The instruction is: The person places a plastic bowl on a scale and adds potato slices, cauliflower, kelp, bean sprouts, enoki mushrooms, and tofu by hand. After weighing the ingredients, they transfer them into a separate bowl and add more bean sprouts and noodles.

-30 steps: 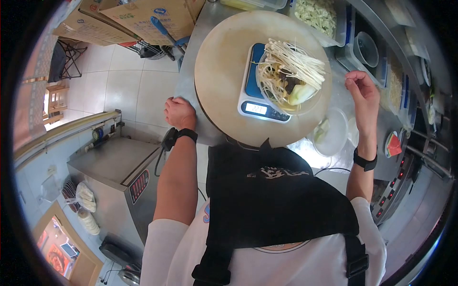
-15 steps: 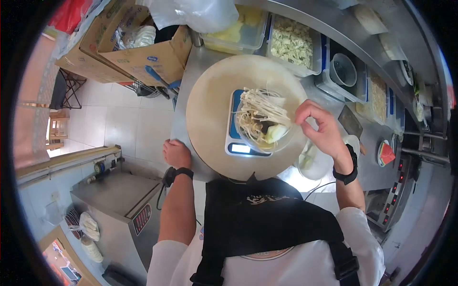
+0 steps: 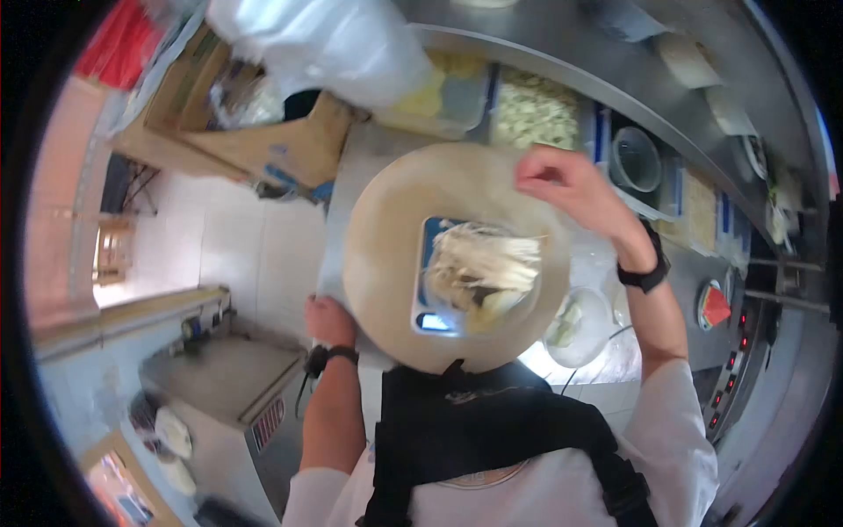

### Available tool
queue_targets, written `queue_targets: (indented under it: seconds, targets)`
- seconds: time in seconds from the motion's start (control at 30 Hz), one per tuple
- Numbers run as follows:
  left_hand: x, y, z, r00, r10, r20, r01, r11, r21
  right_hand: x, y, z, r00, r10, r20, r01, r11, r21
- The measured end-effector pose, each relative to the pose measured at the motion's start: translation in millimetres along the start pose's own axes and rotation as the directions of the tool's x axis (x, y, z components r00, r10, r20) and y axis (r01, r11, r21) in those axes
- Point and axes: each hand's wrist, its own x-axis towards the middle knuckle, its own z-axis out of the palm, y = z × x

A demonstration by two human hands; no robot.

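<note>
A round chopping board (image 3: 379, 237) carries a digital kitchen scale (image 3: 423, 303) with a lit display. On the scale stands a clear bowl (image 3: 528, 295) heaped with enoki mushrooms (image 3: 487, 255); a pale vegetable piece (image 3: 500, 305) lies at its near side. My right hand (image 3: 559, 182) hovers over the board's far right edge, apart from the bowl. Its fingers are curled together, and blur hides whether they hold anything small. Left of the board, my left hand (image 3: 329, 321) is closed in a loose fist at the counter's edge.
Tubs of chopped pale vegetable (image 3: 537, 110) and yellow slices (image 3: 443, 83) line the back under a steel shelf (image 3: 518, 39). A cardboard box (image 3: 290, 145) and plastic bag (image 3: 325, 48) crowd the back left. A white bowl (image 3: 590, 338) sits right of the board.
My right hand has moved from beside the bowl's rim up and away towards the back tubs. The view has shifted, so the board appears lower. My left hand stays at the counter edge.
</note>
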Motion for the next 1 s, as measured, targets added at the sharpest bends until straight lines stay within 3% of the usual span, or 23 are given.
queue_targets:
  seconds: [0.03,0.1,0.17,0.23,0.37,0.5,0.7,0.77,0.83,0.9,0.97,1.0]
  targets:
    - [0,-2,-2,0.999,0.019,0.026,-0.018,0.998,-0.056,11,-2,-2,0.999,-0.009,0.039,0.011,0.998,-0.055]
    - [2,-17,15,0.998,0.066,-0.021,-0.067,0.996,-0.056,16,-18,6,0.965,-0.029,0.259,-0.001,0.993,0.116]
    - [1,-3,4,0.992,-0.079,0.095,0.082,0.996,-0.028,16,-18,21,0.92,-0.264,0.29,0.194,0.949,0.249]
    - [-1,1,4,0.989,-0.113,0.099,0.106,0.992,0.07,12,-15,31,0.915,-0.268,0.301,0.203,0.951,0.231]
    - [-2,1,4,0.995,-0.075,0.06,0.067,0.99,0.121,-16,-6,37,0.935,-0.237,0.263,0.17,0.952,0.253]
    - [-3,1,1,0.996,-0.064,0.058,0.057,0.992,0.115,-59,14,19,0.997,-0.054,0.053,0.04,0.969,0.244]
    - [-4,1,-6,0.997,-0.018,0.074,0.013,0.998,0.065,-80,49,-12,0.985,0.147,-0.091,-0.122,0.963,0.241]
    - [-5,-2,-1,0.998,-0.045,0.052,0.042,0.998,0.048,-58,58,-25,0.983,0.137,-0.119,-0.127,0.988,0.094]
    - [-2,-8,1,0.992,0.011,0.124,-0.017,0.999,0.046,-21,56,-29,0.987,0.117,-0.108,-0.116,0.993,0.012]
    - [-1,-4,2,0.996,-0.046,0.078,0.042,0.997,0.06,28,62,-25,0.989,0.087,-0.117,-0.095,0.994,-0.058]
    - [-2,1,1,0.996,-0.085,0.038,0.083,0.994,0.065,85,82,-15,0.992,-0.106,-0.068,0.097,0.988,-0.124]
    - [-2,4,0,0.997,-0.074,0.028,0.072,0.995,0.066,115,97,-9,0.993,-0.109,-0.043,0.103,0.988,-0.113]
